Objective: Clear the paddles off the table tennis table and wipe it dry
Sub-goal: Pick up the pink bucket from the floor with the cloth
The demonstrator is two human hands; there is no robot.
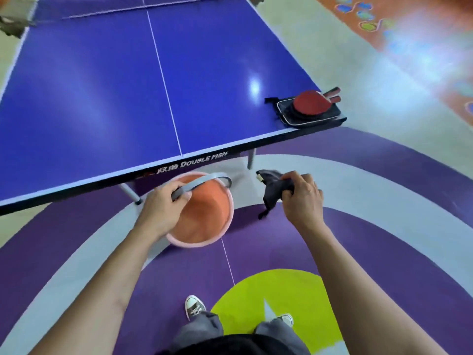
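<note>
A blue table tennis table (107,93) fills the upper left of the head view. On its near right corner lies a black case (314,116) with red paddles (311,102) stacked on top, handles pointing right. My left hand (163,208) grips the grey handle of an orange bucket (204,216) held below the table's near edge. My right hand (302,198) grips a dark grey cloth (271,188) to the right of the bucket, its end hanging down.
The net (143,6) runs across the far top of the table. Table legs (252,157) stand beneath the near edge. The floor is purple and grey with a lime circle (281,298). My shoes (194,306) are near the bottom.
</note>
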